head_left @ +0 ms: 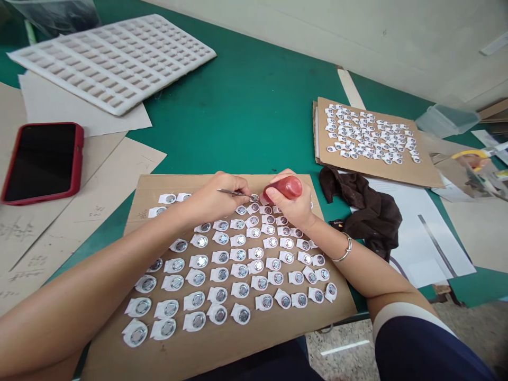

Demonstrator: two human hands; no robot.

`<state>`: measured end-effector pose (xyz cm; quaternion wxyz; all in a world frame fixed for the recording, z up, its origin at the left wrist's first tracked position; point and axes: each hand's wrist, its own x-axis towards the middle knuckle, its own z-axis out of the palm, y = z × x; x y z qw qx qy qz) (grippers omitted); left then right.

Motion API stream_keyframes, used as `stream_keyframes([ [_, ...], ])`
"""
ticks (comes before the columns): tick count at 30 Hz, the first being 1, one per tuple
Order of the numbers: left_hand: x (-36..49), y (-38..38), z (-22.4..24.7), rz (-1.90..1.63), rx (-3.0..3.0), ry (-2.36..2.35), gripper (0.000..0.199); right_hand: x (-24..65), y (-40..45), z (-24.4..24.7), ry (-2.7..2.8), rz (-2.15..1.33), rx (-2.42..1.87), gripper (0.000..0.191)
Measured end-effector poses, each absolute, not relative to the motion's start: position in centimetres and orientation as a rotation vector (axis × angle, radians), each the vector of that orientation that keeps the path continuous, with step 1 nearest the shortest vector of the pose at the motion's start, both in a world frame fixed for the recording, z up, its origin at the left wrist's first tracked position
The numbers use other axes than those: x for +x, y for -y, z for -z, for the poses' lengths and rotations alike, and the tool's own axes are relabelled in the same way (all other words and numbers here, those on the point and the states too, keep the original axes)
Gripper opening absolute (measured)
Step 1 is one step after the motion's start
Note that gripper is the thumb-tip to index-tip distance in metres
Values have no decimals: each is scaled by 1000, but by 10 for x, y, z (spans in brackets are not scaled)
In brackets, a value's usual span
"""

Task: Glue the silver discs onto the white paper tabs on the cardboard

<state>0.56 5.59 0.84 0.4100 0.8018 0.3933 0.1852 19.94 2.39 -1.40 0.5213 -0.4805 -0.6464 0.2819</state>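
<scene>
My left hand (pixel 214 198) is closed around a thin metal tool, probably tweezers (pixel 227 191), pointing right at a small round silver piece (pixel 254 198). A red squeeze bottle (pixel 289 187) is gripped in my right hand (pixel 296 209), tilted with its tip down toward the same row; the tip itself is hidden by the fingers. Both hands are over the far part of a brown cardboard sheet (pixel 293 330). Rows of silver discs on white tabs (pixel 238 254) cover this sheet, and my left forearm hides some of them.
A second cardboard (pixel 369 169) with similar discs lies at the right, near a dark brown cloth (pixel 365 206) and a clear plastic box (pixel 448 119). At the left are a red-cased phone (pixel 45 161), papers and a white grid tray (pixel 119 63) on the green table (pixel 246 106).
</scene>
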Motion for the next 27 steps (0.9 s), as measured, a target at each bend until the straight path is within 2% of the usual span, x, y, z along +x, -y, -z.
stream_keyframes([
  [4, 5, -55, -9, -432, 1998, -1014, 15, 213, -36, 7, 1186, -878, -1150, 21],
  [11, 17, -59, -25, -267, 2066, -1042, 14, 244, -66, 3, 897, -802, -1047, 27],
  [16, 31, -63, -37, -85, 2041, -1162, 11, 277, -84, 12, 657, -1124, -975, 39],
  [22, 35, -57, -40, -131, 2006, -1205, 9, 312, -96, 24, 352, -1343, -808, 48],
  [27, 32, -56, -44, -149, 1923, -1266, 7, 309, -94, 28, 375, -1378, -794, 49],
])
